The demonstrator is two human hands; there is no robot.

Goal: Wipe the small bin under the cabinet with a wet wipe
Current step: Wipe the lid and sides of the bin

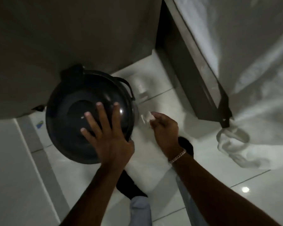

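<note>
Your left hand (pixel 108 136) lies flat on the lid of the bin (pixel 72 115), fingers spread, and holds it steady. The bin stands on the floor (pixel 194 185), partly under the cabinet (pixel 72 38), with its handle toward the back. Your right hand (pixel 164 128) is just beside the bin on its right side, closed on a small white wipe (pixel 146 117) pinched at the fingertips; the wipe does not touch the bin. I think the wiping of the side comes next, and some risks are there. The lid is glossy and domed, so your flat palm can slip if you push sideways with the wipe, and then the light bin may slide on the smooth tiles or tip. The wipe is bunched very small, so it may cover little surface, or drop from your fingers. The back of the bin is in shadow under the cabinet, so you can easily miss that part.
</note>
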